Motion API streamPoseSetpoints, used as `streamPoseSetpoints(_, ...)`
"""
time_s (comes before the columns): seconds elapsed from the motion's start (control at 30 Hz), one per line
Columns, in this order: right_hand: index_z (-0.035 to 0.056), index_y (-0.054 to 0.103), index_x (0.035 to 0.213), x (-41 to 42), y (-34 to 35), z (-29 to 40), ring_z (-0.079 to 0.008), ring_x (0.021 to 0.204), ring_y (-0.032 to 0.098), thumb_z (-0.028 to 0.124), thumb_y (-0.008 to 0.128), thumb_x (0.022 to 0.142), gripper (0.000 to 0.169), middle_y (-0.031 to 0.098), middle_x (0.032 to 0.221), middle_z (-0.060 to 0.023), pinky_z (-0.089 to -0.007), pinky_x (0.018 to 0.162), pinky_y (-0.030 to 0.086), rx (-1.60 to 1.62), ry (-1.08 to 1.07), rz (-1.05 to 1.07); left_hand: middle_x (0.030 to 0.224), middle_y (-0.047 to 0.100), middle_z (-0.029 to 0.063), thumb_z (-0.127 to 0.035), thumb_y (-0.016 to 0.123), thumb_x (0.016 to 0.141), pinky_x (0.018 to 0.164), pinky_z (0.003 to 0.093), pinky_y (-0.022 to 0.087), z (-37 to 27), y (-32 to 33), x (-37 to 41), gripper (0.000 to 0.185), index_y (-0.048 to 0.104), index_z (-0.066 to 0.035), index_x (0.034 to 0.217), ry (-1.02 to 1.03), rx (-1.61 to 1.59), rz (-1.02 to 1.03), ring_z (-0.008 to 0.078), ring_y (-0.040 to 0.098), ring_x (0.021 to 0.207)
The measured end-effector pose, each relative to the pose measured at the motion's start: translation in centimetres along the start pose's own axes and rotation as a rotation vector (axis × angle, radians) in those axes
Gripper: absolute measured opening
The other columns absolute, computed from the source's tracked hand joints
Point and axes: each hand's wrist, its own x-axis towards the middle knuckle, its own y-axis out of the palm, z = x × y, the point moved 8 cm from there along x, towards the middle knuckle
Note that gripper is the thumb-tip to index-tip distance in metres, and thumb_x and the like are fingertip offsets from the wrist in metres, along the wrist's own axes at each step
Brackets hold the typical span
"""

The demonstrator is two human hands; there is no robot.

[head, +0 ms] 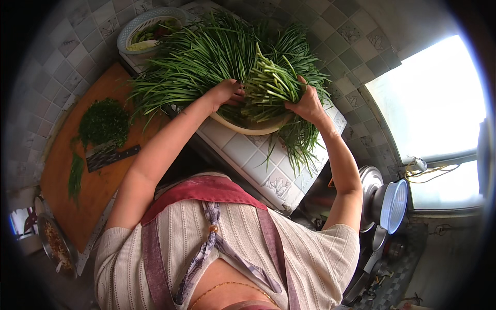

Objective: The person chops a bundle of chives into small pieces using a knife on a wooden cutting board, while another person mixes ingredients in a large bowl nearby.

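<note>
A large heap of green garlic chives (201, 58) spreads over a round yellowish basin (252, 130) and the tiled counter. My right hand (308, 100) is closed round a bunch of chives (271, 83), whose pale cut ends point up and left over the basin. At the basin's left edge, my left hand (228, 93) touches the chives with its fingers curled; the leaves and shadow partly hide the fingertips, so its hold is unclear. On the wooden cutting board (116, 178) to the left lie a pile of chopped greens (104, 122) and a cleaver (110, 157) with a dark handle.
An oval plastic basket (126, 35) with vegetables stands behind the board. A metal bowl of food (58, 246) sits at the lower left. The tiled counter (248, 155) has a corner near my body. Metal lids and a blue plastic basket (395, 207) stand at the right, below a window.
</note>
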Motion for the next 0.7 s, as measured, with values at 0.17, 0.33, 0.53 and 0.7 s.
streamPoseSetpoints(0.17,-0.0118,0.049,0.134,0.4,0.8,-0.9,-0.0344,0.105,0.067,0.012,0.084,0.066,0.081,0.070,0.110,-0.0236,-0.0378,0.096,0.050,0.005,-0.031,-0.030,0.116,0.065,0.0106,-0.035,0.039,0.106,0.084,0.0392,0.056,-0.9,0.6,-0.2,0.042,0.050,-0.005,0.133,0.145,0.067,-0.023,0.0236,0.068,0.094)
streamPoseSetpoints(0.33,-0.0060,0.048,0.137,0.2,1.8,-0.9,-0.0391,0.113,0.063,0.015,0.082,0.067,0.080,0.066,0.118,-0.0243,-0.0406,0.098,0.049,-0.042,-0.011,-0.013,0.125,0.063,0.0172,-0.027,0.032,0.108,0.088,0.0478,0.058,-3.2,5.0,-3.2,0.041,0.046,-0.005,0.139,0.014,-0.412,0.149,0.0328,0.069,0.104)
streamPoseSetpoints(0.53,-0.0034,0.041,0.145,0.2,3.2,0.7,-0.0413,0.129,0.051,0.018,0.081,0.067,0.090,0.053,0.139,-0.0243,-0.0418,0.110,0.042,-0.140,-0.134,0.107,0.129,0.061,0.0206,-0.021,0.029,0.107,0.095,0.0534,0.058,-3.2,4.9,-3.1,0.040,0.049,-0.003,0.137,0.014,-0.603,0.108,0.0367,0.066,0.112)
streamPoseSetpoints(0.7,-0.0060,0.038,0.146,-0.2,4.3,1.3,-0.0427,0.137,0.041,0.028,0.086,0.064,0.101,0.049,0.139,-0.0283,-0.0415,0.119,0.031,-0.280,-0.253,-0.031,0.128,0.061,0.0179,-0.022,0.038,0.108,0.101,0.0545,0.054,-3.9,5.0,-3.5,0.034,0.054,-0.001,0.129,0.060,-0.699,0.000,0.0322,0.062,0.117)
